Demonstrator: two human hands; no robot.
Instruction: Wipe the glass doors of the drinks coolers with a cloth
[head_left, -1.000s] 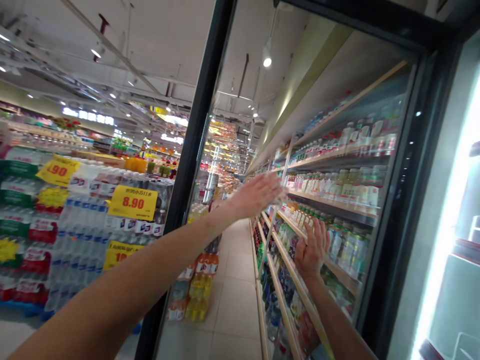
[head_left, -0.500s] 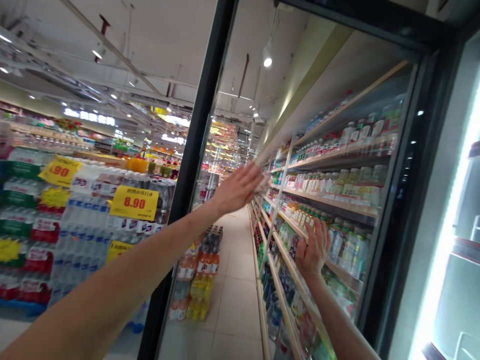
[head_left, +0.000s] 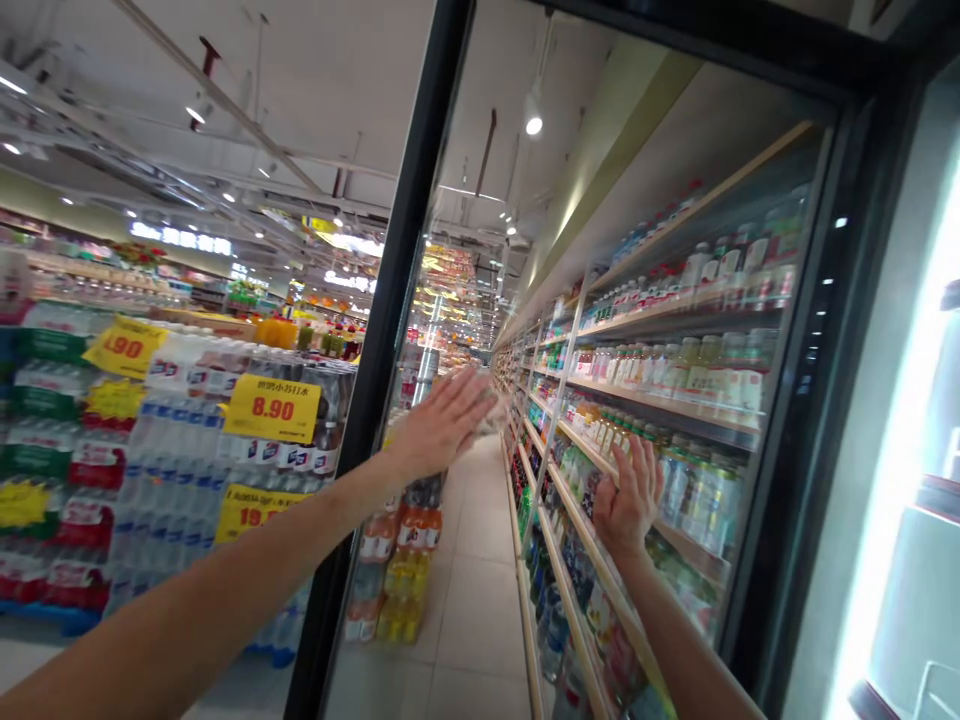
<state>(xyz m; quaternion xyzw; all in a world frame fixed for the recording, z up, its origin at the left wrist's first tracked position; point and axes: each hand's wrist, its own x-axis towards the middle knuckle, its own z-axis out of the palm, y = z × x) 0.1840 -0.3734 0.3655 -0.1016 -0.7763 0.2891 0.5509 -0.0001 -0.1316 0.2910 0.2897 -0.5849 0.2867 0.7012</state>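
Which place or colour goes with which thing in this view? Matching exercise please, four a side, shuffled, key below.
Things
1. left hand
2. right hand
3. 8.90 sign
4. slanting frame bar

Place or colour
A. yellow
B. in front of the shelved bottles
C. black
D. between the frame bar and the other hand

Pairs: 1-D, 2-B, 3-A, 4-C

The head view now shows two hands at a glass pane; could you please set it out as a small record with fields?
left hand: fingers extended before the glass pane; pale blur beside them, unclear what
right hand: raised, fingers spread; contact with pane unclear
frame: black frame around the pane
seen in pane: shelves of bottles
left of frame: bottle packs, stacked; yellow sign reading 8.90
right side: bright light strip
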